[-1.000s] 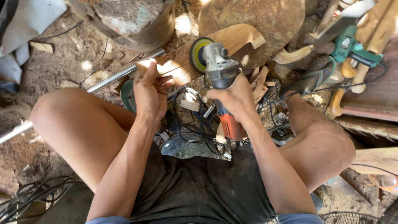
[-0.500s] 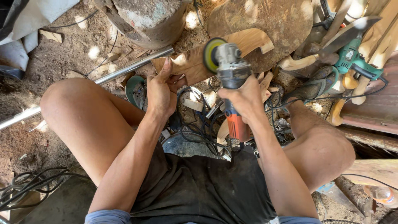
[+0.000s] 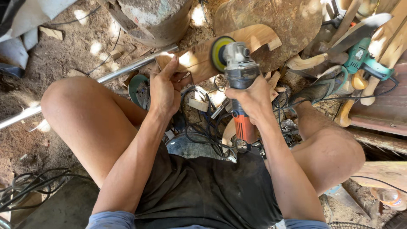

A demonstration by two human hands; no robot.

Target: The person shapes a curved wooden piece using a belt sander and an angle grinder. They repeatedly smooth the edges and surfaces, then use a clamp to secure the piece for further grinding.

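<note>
My left hand (image 3: 166, 87) grips the near end of a curved piece of pale carved wood (image 3: 254, 40) that reaches up and to the right. My right hand (image 3: 253, 99) is wrapped around an angle grinder (image 3: 238, 80) with a grey head and an orange rear body. Its yellow-rimmed sanding disc (image 3: 219, 54) sits against the wood's edge. I sit low, knees spread, with both arms stretched forward between them.
A metal pipe (image 3: 127, 68) runs across the dirt floor at the left. Black cables (image 3: 203, 127) lie tangled below the grinder. A teal power tool (image 3: 364, 59) and several carved wooden pieces (image 3: 305, 61) lie at the right. A big wood stump (image 3: 280, 21) stands behind.
The wood piece and grinder have shifted a little to the right and up in view. My left hand has slid up along the wood's near end. The disc stays on the wood.
</note>
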